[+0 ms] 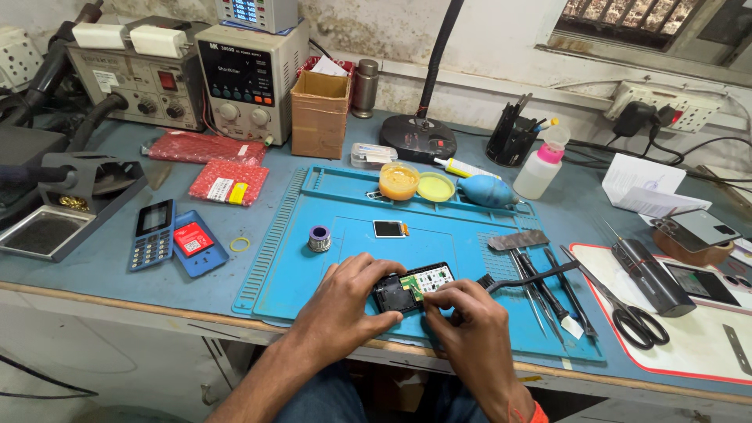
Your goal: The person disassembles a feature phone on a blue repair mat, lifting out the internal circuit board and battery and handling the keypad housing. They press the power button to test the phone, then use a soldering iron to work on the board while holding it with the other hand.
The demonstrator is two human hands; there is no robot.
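Note:
An opened small phone body (413,287) with a green circuit board showing lies on the blue work mat (329,235) near its front edge. My left hand (346,301) covers and grips the phone's left end. Pressed against its lower right side, my right hand (470,325) pinches the phone with the fingertips, and a black brush (533,276) sticks out from this hand to the right. A small loose screen (389,229) lies on the mat behind the phone.
Solder spool (319,238), tweezers (548,294) and scissors (627,309) lie on or beside the mat. Blue keypad phone (153,233) and back cover (196,243) sit at left. Behind stand a power supply (247,78), cardboard box (319,110), lamp base (419,137), flux jar (399,181), white bottle (542,166).

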